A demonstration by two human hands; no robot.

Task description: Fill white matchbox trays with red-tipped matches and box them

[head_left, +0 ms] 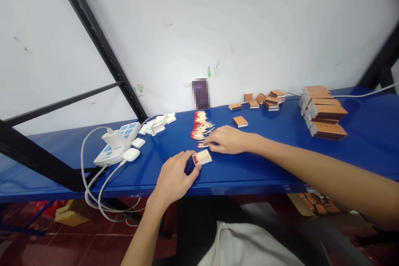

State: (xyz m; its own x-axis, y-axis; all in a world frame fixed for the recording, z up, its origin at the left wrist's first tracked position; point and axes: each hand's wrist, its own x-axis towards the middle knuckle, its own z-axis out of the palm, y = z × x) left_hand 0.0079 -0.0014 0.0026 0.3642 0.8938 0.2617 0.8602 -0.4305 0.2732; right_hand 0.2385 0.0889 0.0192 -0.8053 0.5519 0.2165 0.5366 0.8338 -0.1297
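Observation:
My left hand [176, 176] grips a small white matchbox tray [208, 160] between thumb and fingers at its left end. Red-headed matches [201, 158] lie side by side in this tray, heads to the left. Just above it, my right hand [229, 139] is closed, with its fingertips pinching at a few loose matches [200, 144] on the blue shelf; how many are between the fingers is hidden. A long heap of matches [201, 126] spreads behind those fingertips, most heads pointing left.
Empty white trays [157, 124] lie at left, beside a power strip [116, 145] with a white charger, cables and an earphone case [131, 155]. Brown matchboxes [240, 121] are scattered at right, with a stacked pile [326, 112] further over. A blurred purple object [201, 93] leans on the wall.

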